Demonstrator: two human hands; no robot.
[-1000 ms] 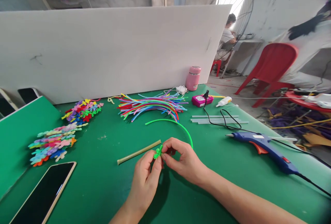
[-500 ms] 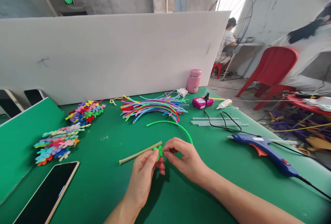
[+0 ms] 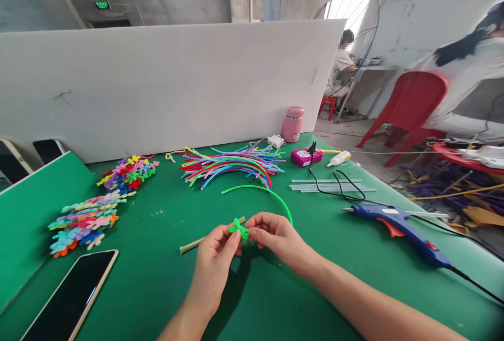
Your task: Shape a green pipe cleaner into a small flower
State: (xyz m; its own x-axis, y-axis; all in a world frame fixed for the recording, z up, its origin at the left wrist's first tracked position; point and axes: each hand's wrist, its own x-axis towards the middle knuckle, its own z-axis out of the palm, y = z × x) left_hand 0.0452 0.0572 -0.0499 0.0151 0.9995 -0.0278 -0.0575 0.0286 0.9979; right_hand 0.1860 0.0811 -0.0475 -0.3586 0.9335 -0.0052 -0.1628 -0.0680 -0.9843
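Note:
Between my two hands is a small green pipe-cleaner flower (image 3: 238, 230) with rounded loop petals. My left hand (image 3: 216, 252) pinches it between thumb and fingers. My right hand (image 3: 275, 236) is closed at its right side, fingertips on the flower's edge. Behind the hands a thin beige stick (image 3: 191, 246) lies on the green table, its middle partly covered by my left hand. A long green pipe cleaner (image 3: 258, 187) curves over the table, and its near end passes out of sight behind my right hand.
Bundled coloured pipe cleaners (image 3: 228, 162) lie at the back. Finished flowers (image 3: 84, 220) are piled at left, near a phone (image 3: 73, 296). At right are a blue glue gun (image 3: 401, 228) with its cord, clear glue sticks (image 3: 331, 186), a glue bottle (image 3: 339, 159) and a pink flask (image 3: 293, 124).
The green flower has turned so its petals face up more, and it sits slightly further left. My right fingers have come closer to it. The view has shifted slightly.

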